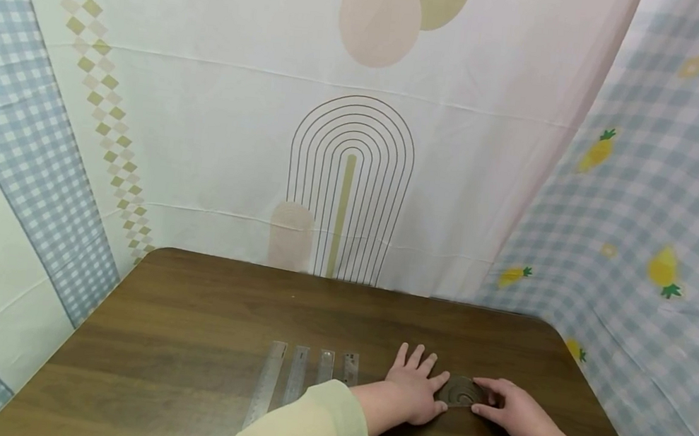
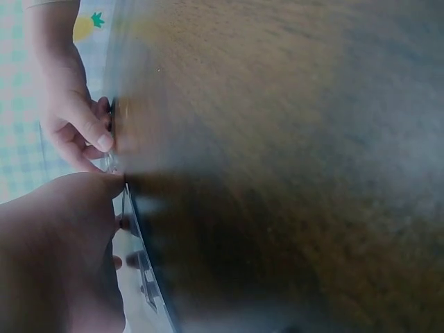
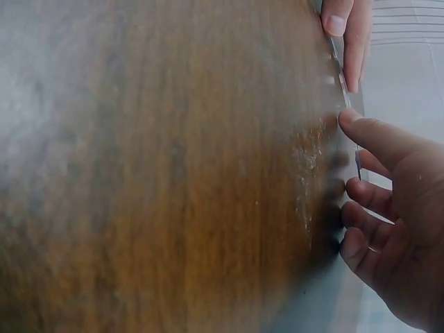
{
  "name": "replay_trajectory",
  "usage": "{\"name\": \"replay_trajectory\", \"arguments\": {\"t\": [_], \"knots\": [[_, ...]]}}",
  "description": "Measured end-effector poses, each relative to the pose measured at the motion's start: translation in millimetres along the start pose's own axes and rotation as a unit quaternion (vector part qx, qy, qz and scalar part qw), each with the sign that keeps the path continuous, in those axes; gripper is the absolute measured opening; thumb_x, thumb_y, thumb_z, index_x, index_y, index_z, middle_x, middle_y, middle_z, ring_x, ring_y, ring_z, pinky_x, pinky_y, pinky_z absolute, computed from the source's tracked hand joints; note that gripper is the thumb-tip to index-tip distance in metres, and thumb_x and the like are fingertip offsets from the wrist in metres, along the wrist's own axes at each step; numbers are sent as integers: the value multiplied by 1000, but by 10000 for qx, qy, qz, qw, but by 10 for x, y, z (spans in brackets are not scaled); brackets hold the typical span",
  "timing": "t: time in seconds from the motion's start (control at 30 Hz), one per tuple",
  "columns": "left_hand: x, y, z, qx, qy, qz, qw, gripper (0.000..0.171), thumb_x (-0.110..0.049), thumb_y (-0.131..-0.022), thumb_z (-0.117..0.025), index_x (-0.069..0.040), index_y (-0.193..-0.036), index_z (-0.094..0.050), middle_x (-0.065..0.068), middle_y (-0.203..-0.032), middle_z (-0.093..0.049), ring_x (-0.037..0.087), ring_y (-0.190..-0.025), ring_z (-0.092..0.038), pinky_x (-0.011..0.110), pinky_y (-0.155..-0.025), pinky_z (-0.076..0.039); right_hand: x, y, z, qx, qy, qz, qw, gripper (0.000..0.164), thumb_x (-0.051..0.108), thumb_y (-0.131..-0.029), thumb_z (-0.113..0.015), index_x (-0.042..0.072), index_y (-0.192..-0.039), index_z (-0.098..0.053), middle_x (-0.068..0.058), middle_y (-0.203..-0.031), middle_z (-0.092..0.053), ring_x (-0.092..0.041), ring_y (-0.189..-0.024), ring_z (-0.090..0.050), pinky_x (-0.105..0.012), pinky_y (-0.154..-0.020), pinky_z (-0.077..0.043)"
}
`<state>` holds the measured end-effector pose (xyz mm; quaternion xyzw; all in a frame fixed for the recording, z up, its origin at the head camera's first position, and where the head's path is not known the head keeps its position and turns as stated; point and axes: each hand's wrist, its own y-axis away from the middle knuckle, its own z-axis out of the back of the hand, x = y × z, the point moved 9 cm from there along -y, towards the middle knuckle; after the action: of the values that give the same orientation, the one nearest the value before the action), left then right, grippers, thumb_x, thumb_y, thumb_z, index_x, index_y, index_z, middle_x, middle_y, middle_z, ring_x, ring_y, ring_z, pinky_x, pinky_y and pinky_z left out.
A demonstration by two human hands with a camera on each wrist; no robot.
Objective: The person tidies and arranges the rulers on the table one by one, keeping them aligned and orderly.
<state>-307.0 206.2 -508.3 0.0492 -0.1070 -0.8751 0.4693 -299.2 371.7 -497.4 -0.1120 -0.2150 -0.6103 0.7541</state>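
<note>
A clear protractor lies on the wooden table, between my two hands. My right hand holds it at its right side between thumb and index finger; in the right wrist view the other fingers of the right hand are loosely bent. With fingers spread, my left hand rests on the table, its thumb and index finger at the protractor's left edge. Left of that hand, several clear rulers lie side by side, among them a long ruler and a shorter ruler. My left forearm hides their lower ends.
A patterned cloth hangs behind the table's far edge. On the right hangs a checked cloth with pineapples, and on the left another checked cloth. The table's far corners are rounded.
</note>
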Motion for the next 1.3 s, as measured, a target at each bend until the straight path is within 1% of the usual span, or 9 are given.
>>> {"name": "replay_trajectory", "arguments": {"t": [0.2, 0.33, 0.47, 0.67, 0.97, 1.23, 1.3], "knots": [[18, -22, 0, 95, -2, -24, 10000, 59, -72, -96, -28, -58, -150, -11, -19, -163, -8, 15, -152, 1, 49, -120, 1, 24, -11, 26, -18, 23, 345, 9994, 59, 43, -86, -75, 7, -131, -64, 3, -93, -52, -8, -81, -49, -27, -68, -44], [24, -19, 7, 136, -8, -39, 9999, 59, -72, -95, -28, -58, -149, -10, -19, -163, -7, 14, -152, 1, 49, -120, 1, 31, -6, 34, 54, -134, 485, 9987, 56, 40, -88, -74, 5, -131, -65, 2, -94, -54, -7, -83, -50, -27, -68, -45], [17, -13, 17, 154, -5, -31, 9999, 59, -72, -95, -29, -58, -149, -10, -20, -163, -7, 14, -152, 1, 49, -120, 1, -18, -14, 32, 117, -327, 388, 9986, 55, 37, -87, -75, 5, -131, -65, 0, -92, -53, -6, -78, -47, -26, -66, -43], [12, -20, 5, 205, 47, -37, 9998, 58, -71, -95, -29, -59, -149, -10, -21, -163, -6, 13, -152, 2, 48, -120, 2, -101, -14, 31, 70, -351, 159, 9992, 52, 39, -86, -76, 10, -128, -68, 0, -91, -52, -7, -77, -46, -26, -65, -41], [20, -14, -7, 157, 58, -49, 9998, 58, -71, -96, -29, -59, -149, -10, -20, -163, -8, 14, -152, 2, 48, -120, 2, -99, 10, 28, -52, -346, 241, 9991, 51, 40, -85, -77, 9, -125, -69, 0, -91, -53, -7, -75, -45, -26, -63, -41], [9, -47, -41, 297, 102, -33, 9995, 58, -70, -96, -28, -58, -149, -6, -19, -164, -3, 14, -151, 7, 48, -119, 6, -99, 17, 23, -49, -407, 239, 9989, 51, 40, -86, -76, 9, -126, -68, 0, -92, -52, -7, -75, -45, -26, -63, -41], [11, -51, -39, 258, 130, -23, 9996, 58, -70, -96, -30, -59, -149, -9, -20, -163, -6, 14, -152, 5, 49, -120, 5, -94, 19, 27, -45, -425, 247, 9988, 51, 40, -86, -76, 9, -126, -68, 0, -92, -52, -7, -75, -45, -26, -63, -41]]}}
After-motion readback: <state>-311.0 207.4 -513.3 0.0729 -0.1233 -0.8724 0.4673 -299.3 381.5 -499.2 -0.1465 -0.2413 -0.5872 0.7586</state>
